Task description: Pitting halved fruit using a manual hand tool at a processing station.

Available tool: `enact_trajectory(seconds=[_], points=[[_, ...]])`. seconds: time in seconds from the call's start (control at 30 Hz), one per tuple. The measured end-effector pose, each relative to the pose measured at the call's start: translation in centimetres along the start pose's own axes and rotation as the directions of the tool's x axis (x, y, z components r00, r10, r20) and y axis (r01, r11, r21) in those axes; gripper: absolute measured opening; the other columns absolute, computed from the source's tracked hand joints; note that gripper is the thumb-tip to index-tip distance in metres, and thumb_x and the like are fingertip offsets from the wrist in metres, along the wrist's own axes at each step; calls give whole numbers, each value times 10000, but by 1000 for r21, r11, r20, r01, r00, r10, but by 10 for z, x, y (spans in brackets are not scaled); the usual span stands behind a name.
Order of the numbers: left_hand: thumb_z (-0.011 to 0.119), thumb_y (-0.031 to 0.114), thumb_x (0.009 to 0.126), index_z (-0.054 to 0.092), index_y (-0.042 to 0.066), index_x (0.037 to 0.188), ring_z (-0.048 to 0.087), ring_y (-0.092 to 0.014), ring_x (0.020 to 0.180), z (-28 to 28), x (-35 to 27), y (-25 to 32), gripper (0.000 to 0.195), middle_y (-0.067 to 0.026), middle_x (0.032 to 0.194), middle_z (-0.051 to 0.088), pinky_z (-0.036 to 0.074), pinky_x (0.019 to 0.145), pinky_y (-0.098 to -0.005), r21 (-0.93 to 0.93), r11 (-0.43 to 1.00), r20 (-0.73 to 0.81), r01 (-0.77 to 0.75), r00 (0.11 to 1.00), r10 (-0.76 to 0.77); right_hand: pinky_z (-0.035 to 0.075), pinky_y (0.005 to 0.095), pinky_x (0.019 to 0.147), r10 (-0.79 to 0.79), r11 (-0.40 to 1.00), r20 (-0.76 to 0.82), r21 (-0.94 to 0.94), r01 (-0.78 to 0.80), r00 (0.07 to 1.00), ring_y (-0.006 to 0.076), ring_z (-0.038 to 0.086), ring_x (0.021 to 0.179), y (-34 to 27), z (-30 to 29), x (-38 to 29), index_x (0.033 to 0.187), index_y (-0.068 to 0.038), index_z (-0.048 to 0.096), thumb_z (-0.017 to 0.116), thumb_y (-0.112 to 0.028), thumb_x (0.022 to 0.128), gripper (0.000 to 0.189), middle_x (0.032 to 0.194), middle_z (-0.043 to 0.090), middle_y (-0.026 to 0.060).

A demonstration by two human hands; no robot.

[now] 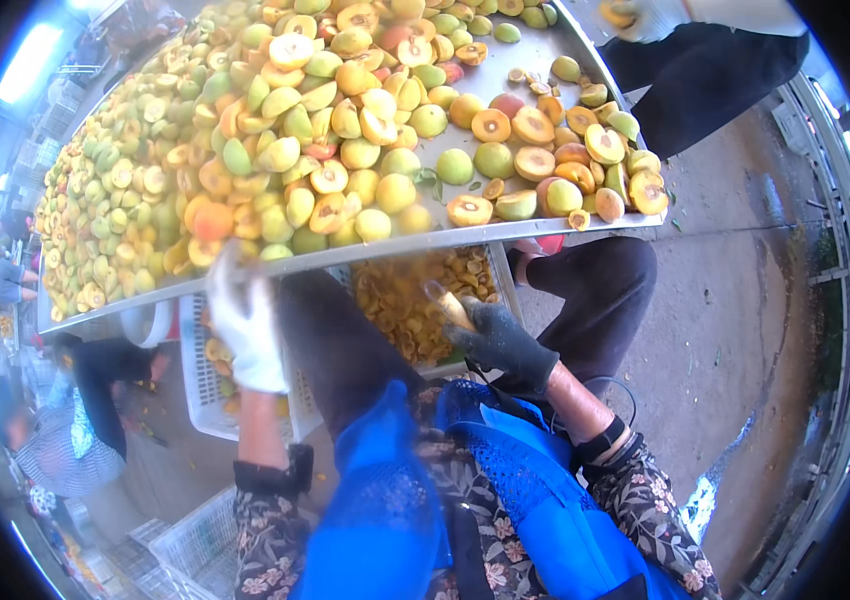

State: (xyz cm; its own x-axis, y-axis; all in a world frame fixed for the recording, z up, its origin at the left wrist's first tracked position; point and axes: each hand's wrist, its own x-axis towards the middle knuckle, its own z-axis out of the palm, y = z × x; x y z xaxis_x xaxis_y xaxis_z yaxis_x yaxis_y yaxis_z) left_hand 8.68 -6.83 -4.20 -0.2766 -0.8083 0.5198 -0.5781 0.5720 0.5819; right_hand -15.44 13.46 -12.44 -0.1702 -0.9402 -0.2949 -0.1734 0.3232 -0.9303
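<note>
My left hand, in a white glove, is raised at the near edge of a metal tray heaped with whole and halved yellow-green fruit. Its fingers are blurred beside an orange fruit; whether they hold it I cannot tell. In a dark glove, my right hand grips a small tool with a light handle and a rounded metal tip. That tool is above a crate of cut fruit pieces, which stands between my knees under the tray edge.
A white plastic crate with fruit stands at my left, near a white bucket. Empty-looking crates are lower left. A co-worker's gloved hand is beyond the tray at upper right; another person sits at left.
</note>
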Motion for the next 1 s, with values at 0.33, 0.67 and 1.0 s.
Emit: enact_trajectory(seconds=[0.33, 0.67, 1.0], points=[[682, 283, 831, 593, 111, 1223, 465, -351, 1233, 192, 159, 70, 437, -153, 1297, 520, 418, 995, -484, 328, 646, 597, -689, 681, 424, 498, 422, 636, 147, 989, -103, -7, -149, 984, 301, 672, 721, 23, -22, 1, 987, -12, 563, 650, -312, 883, 329, 742, 632, 183], [692, 219, 800, 596, 86, 1091, 548, -345, 998, 217, 185, 33, 333, -147, 1091, 598, 502, 822, -452, 327, 586, 659, -742, 623, 421, 524, 399, 600, 239, 969, -1, -63, -239, 971, 287, 683, 682, 5, -36, 0, 1008, -17, 567, 628, -301, 901, 310, 741, 649, 170], [376, 227, 1019, 485, -30, 1269, 519, -312, 1249, 106, 70, 84, 374, -223, 1323, 520, 435, 1070, -450, -869, 14, 479, 495, 846, -235, 497, 430, 631, -192, 981, -195, -17, 192, 962, 373, 652, 722, -31, -29, 6, 1027, -20, 575, 661, -242, 881, 279, 762, 634, 221]])
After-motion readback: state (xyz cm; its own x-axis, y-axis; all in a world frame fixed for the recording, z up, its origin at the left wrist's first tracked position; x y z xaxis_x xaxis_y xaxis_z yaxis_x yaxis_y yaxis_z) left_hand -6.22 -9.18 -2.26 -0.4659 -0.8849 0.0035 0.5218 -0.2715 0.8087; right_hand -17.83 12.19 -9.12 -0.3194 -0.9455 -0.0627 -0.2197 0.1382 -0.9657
